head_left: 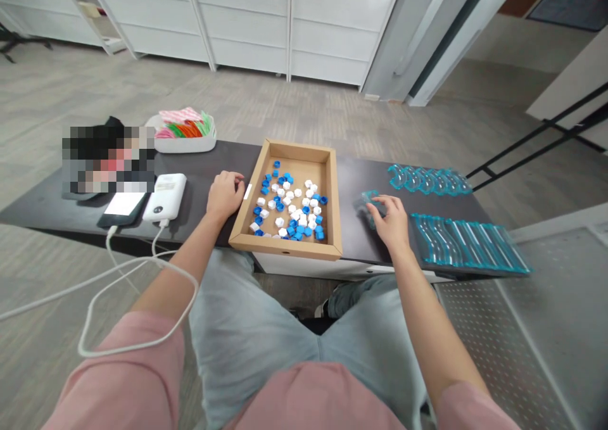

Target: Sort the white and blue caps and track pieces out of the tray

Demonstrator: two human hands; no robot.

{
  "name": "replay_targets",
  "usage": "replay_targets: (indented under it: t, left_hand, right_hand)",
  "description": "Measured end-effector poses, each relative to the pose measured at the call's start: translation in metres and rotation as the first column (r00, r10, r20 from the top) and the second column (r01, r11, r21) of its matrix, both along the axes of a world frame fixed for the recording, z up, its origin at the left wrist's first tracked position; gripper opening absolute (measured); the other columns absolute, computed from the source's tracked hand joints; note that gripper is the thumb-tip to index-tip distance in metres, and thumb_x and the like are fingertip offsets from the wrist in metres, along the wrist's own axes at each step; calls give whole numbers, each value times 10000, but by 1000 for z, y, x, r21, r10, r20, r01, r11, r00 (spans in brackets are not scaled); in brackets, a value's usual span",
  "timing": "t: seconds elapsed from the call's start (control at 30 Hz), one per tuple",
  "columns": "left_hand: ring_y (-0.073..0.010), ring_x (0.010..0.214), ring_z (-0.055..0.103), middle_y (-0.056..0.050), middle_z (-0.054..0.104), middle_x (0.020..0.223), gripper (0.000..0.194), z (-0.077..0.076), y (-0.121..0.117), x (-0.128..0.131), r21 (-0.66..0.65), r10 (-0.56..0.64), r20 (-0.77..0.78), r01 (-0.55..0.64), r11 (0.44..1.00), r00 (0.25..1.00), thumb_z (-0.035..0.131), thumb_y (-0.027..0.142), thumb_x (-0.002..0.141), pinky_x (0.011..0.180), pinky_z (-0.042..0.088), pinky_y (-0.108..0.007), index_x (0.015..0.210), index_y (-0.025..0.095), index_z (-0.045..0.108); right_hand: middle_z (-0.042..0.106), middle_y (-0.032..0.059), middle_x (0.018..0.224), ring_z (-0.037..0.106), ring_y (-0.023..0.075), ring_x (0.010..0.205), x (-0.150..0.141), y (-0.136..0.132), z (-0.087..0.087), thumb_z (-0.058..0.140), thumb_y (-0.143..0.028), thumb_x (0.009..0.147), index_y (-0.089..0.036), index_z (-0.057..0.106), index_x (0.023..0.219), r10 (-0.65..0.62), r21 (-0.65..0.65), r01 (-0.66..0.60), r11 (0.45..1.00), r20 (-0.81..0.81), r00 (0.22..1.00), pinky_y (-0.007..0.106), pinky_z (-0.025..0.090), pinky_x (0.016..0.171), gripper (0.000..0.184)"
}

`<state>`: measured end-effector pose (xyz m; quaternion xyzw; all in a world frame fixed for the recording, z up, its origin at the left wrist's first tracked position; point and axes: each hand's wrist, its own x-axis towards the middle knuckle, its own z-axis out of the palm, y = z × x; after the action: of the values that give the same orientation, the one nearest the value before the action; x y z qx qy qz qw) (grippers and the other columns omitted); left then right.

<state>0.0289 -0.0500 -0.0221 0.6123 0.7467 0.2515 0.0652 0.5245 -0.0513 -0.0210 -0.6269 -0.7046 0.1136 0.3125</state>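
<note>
My right hand (392, 220) pinches a clear teal plastic piece (368, 203), somewhat blurred, over the dark table to the right of a shallow cardboard box (338, 227). My left hand (225, 196) rests on the tabletop by the box's left wall, fingers loosely bent and apart, holding nothing. Small blue caps (299, 232) and white caps (287, 199), roughly hexagonal, lie scattered inside the box. Beyond my right hand is a row of curved clear teal pieces (430, 180). Nearer the front edge, longer teal track-like pieces (470, 243) lie side by side.
Left of the box lie a white power bank (165, 197) and a phone (122, 208), both with white cables (142, 260) looping over my left forearm. A white tub (190, 144) of colourful strands stands behind them. A black metal frame (536, 139) rises at the right.
</note>
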Motion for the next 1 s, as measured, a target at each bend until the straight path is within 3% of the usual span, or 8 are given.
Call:
replay_targets:
  t: [0.27,0.43,0.53,0.63,0.7,0.77,0.87,1.0]
  left_hand:
    - [-443,1423,675,-215,754,1415,301,-3,0,2,-10,-4,-22,4,1000,1000,534,282,1127,1271,583,-604,1316,221,759]
    - [-456,1417,669,-218,747,1384,287,0,-1,5,-20,-6,1,7,1000,1000,559,284,1103,1259,586,-634,1312,226,746]
    - [-466,1454,657,-222,746,1419,300,3,-2,6,-15,9,11,-9,1000,1000,567,286,1099,1278,579,-641,1344,228,730]
    - [-477,1503,641,-237,740,1484,312,5,-4,8,17,30,25,-30,999,999,591,281,1091,1299,576,-632,1372,223,714]
    - [-488,1518,639,-245,736,1513,313,6,-6,10,31,33,35,-34,999,999,611,276,1084,1296,579,-633,1377,222,709]
    - [-502,1528,637,-254,730,1534,311,7,-6,11,36,37,31,-38,999,999,624,275,1083,1290,580,-639,1378,217,705]
    - [-518,1540,632,-266,723,1557,300,6,-7,11,35,44,7,-45,998,999,642,267,1091,1284,572,-644,1378,206,704]
    - [-480,1518,620,-275,715,1575,321,1,-6,8,47,26,-15,-25,999,1000,655,269,1128,1272,564,-606,1419,144,710]
  right_hand:
    - [808,269,1548,716,514,1557,-12,18,8,552,-590,1124,-404,916,1358,-67,-14,68,998,55,996,761,646,1228,471]
    - [782,306,1608,723,495,1527,-21,25,31,540,-544,1153,-320,871,1400,-13,28,13,1000,22,1000,680,664,1191,470]
    - [794,300,1575,773,452,1430,-48,48,49,612,-475,1150,-249,818,1457,169,109,-170,979,20,985,605,686,1148,433]
    - [818,258,1534,795,379,1399,-95,84,60,721,-366,1105,-191,773,1482,384,114,-385,916,30,923,562,639,1257,420]
    - [823,224,1558,783,389,1452,-125,106,64,769,-286,1050,-205,750,1528,421,43,-427,903,93,902,614,593,1311,486]
    - [801,223,1618,737,449,1547,-142,120,66,796,-253,1007,-227,730,1590,384,-6,-389,921,175,907,699,547,1331,588]
    - [760,241,1681,700,496,1602,-131,115,67,770,-295,1038,-232,713,1661,326,17,-338,941,223,919,741,528,1324,629]
    - [833,210,1532,781,482,1463,-58,67,60,735,-423,1103,-280,806,1551,356,-45,-356,934,237,904,704,600,1266,475]
